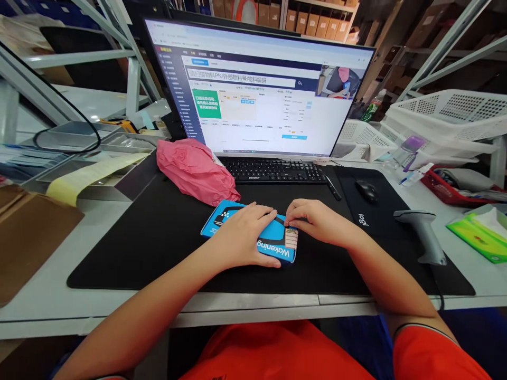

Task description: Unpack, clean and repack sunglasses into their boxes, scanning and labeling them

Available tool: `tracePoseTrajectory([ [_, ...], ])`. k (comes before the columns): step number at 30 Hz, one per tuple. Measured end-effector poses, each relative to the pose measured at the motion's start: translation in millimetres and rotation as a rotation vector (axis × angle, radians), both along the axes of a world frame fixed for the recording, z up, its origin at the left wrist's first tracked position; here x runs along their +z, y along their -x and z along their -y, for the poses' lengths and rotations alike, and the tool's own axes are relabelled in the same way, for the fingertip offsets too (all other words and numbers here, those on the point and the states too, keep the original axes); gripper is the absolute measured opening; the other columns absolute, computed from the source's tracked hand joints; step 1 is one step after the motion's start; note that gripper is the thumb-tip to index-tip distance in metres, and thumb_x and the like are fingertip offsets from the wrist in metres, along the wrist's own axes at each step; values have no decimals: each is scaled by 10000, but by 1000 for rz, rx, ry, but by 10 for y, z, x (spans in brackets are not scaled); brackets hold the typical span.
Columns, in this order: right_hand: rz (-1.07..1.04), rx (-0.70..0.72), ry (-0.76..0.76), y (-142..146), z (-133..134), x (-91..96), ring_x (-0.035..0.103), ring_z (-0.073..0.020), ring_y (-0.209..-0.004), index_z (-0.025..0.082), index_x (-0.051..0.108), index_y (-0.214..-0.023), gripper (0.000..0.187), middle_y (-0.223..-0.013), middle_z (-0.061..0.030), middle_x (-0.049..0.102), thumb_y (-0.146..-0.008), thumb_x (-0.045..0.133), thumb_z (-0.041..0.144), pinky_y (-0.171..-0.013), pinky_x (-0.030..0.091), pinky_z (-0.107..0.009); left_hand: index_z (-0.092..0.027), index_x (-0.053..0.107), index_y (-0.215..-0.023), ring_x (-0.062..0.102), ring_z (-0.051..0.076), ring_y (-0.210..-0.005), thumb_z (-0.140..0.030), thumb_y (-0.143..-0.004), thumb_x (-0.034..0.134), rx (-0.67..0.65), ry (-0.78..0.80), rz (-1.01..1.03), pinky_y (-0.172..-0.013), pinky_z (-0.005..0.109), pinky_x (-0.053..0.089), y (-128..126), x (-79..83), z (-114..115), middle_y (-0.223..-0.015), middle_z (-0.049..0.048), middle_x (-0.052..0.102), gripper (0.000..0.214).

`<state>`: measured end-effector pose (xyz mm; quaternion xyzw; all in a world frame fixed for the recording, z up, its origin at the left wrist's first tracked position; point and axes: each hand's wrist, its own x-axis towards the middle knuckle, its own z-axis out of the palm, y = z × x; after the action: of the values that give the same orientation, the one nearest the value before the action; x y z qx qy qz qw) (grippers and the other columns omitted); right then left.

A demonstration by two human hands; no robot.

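Observation:
A blue box (273,232) printed "Wakening" lies on the black desk mat (158,258), its lettering upside down to me. My left hand (243,232) grips it from above, fingers across the top and thumb along the near edge. At the box's right end, the fingers of my right hand (309,219) are pinched together at the corner. What lies between those fingertips is too small to make out. A crumpled pink plastic bag (194,171) rests just behind the box, on the left.
Behind the mat stand a monitor (253,105) and a keyboard (273,171). To the right are a pen (333,188), a mouse (366,191), a grey barcode scanner (425,237), a tissue pack (481,235) and white baskets (447,113). Cardboard (35,237) sits at the left.

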<state>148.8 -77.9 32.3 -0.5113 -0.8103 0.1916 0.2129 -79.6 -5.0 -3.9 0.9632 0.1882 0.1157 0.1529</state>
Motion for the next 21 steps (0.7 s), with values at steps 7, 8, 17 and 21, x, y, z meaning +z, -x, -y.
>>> tracePoseTrajectory([
  [7,-21,28,30,-94,-62,-52,676,-157,-870,191,761,-879,194,-952,-44,706,-924,601,92,-801,523,-278,-183,510,-1436,462,397,-1376,-698,-622,806,-10,51,-47,-1197,553,304,-69,73,-89,-1459,157,538,1008],
  [8,-30,36,35,-106,-60,-55,678,-158,-877,194,764,-886,193,-964,-46,708,-926,601,98,-806,526,-280,-187,514,-1433,465,398,-1371,-701,-617,806,-8,53,-46,-1194,552,308,-77,71,-94,-1456,156,540,1008],
  [17,-39,22,62,-88,-20,-43,665,-152,-865,201,763,-887,196,-969,-41,688,-947,592,125,-796,515,-270,-145,522,-1418,484,400,-1338,-700,-610,812,-22,26,-36,-1192,527,322,-86,27,-115,-1419,167,556,1022],
  [21,2,27,53,-70,-7,-40,650,-157,-868,202,756,-892,208,-959,-41,680,-950,578,111,-801,504,-276,-122,513,-1423,485,403,-1329,-719,-610,804,-43,4,-15,-1189,536,320,-72,-4,-126,-1405,182,557,1050],
])
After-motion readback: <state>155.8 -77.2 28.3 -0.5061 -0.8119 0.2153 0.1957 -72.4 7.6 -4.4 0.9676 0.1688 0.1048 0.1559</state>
